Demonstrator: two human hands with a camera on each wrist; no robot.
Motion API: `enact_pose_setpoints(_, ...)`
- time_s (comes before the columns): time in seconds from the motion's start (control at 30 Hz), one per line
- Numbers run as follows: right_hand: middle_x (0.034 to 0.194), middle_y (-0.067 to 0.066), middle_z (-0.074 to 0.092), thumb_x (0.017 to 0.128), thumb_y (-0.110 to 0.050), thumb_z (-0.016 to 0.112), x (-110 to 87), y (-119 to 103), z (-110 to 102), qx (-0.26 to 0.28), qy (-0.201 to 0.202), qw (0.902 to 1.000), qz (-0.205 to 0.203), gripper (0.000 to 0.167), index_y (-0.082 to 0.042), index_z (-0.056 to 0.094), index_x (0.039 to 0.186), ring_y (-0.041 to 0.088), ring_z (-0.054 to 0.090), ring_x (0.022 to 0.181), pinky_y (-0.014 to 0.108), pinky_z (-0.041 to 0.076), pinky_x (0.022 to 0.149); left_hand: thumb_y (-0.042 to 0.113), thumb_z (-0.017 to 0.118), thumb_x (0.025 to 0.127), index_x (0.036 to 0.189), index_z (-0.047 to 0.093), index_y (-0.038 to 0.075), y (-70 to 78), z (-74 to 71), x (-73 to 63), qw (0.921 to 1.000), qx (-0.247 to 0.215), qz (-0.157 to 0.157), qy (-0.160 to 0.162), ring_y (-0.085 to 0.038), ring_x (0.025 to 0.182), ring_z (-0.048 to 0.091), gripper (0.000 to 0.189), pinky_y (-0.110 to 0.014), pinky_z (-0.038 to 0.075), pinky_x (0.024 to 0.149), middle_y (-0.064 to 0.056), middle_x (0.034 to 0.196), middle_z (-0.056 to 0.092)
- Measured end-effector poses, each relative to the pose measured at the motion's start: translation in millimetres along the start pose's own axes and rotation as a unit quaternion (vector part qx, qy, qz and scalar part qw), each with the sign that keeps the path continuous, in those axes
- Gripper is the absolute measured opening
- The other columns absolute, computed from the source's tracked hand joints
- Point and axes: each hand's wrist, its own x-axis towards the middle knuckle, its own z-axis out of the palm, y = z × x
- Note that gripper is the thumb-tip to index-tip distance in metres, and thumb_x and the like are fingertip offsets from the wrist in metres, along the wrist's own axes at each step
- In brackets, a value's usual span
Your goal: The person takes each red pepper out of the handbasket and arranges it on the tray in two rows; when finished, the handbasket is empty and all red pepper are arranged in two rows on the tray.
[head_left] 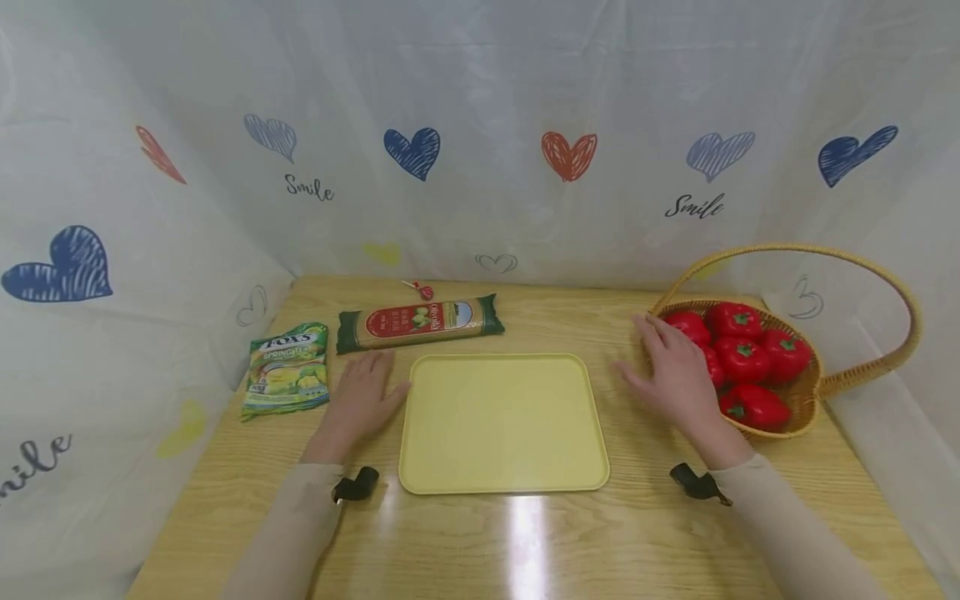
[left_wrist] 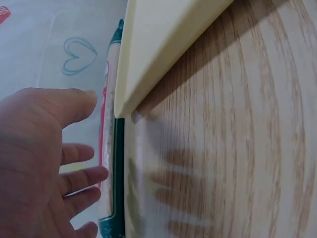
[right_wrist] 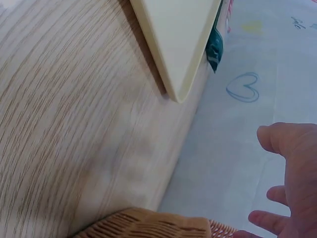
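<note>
Currently, the left hand (head_left: 363, 398) and right hand (head_left: 677, 379), empty, thumbs spread wide, flank a rectangular pale-yellow tray (head_left: 504, 425) on the wooden worktop (head_left: 435, 542), the right beside a tan woven basket (head_left: 807, 403) of red peppers (head_left: 742, 360).

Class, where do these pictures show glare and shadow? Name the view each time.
Head view: a white glare streak on the table, just below the yellow tray; left wrist view: dim finger-shaped patches on the wood beside the left hand, shadow or reflection unclear; right wrist view: a dark shadow along the tray's edge.
</note>
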Motion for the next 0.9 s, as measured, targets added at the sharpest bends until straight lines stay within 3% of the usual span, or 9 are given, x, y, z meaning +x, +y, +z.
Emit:
enact_pose_setpoints(0.13, 0.146, 0.027, 0.046, 0.09, -0.03, 0.076, -2.5, 4, -5, 0.007, 0.012, 0.9999, 0.002, 0.073, -0.005, 0.046, 0.151, 0.052, 0.043, 0.13, 0.074, 0.034, 0.102, 0.033, 0.062, 0.101, 0.143, 0.051, -0.006, -2.0, 2.7, -1.3, 0.9995, -0.031, 0.008, 0.001, -0.045, 0.138, 0.041, 0.058, -0.055, 0.029, 0.12, -0.026, 0.146, 0.048)
enact_pose_setpoints(0.5, 0.136, 0.029, 0.051, 0.084, -0.017, 0.083, -8.4, 24, -21, 0.015, 0.043, 0.9986, -0.027, 0.069, -0.003, 0.053, 0.145, 0.053, 0.048, 0.121, 0.071, 0.039, 0.098, 0.028, 0.062, 0.102, 0.143, 0.048, -0.006, -6.6, 8.9, -5.8, 0.997, -0.073, 0.014, -0.021, -0.041, 0.14, 0.043, 0.054, -0.054, 0.032, 0.119, -0.025, 0.146, 0.049)
enact_pose_setpoints(0.9, 0.142, 0.033, 0.045, 0.09, -0.013, 0.077, -15.5, 53, -38, 0.022, -0.003, 0.9997, -0.005, 0.059, 0.002, 0.054, 0.142, 0.056, 0.041, 0.127, 0.075, 0.038, 0.099, 0.028, 0.062, 0.103, 0.144, 0.053, 0.003, -15.4, 14.2, -6.7, 0.9944, -0.085, 0.061, -0.017, -0.039, 0.142, 0.041, 0.05, -0.055, 0.031, 0.119, -0.019, 0.149, 0.05)
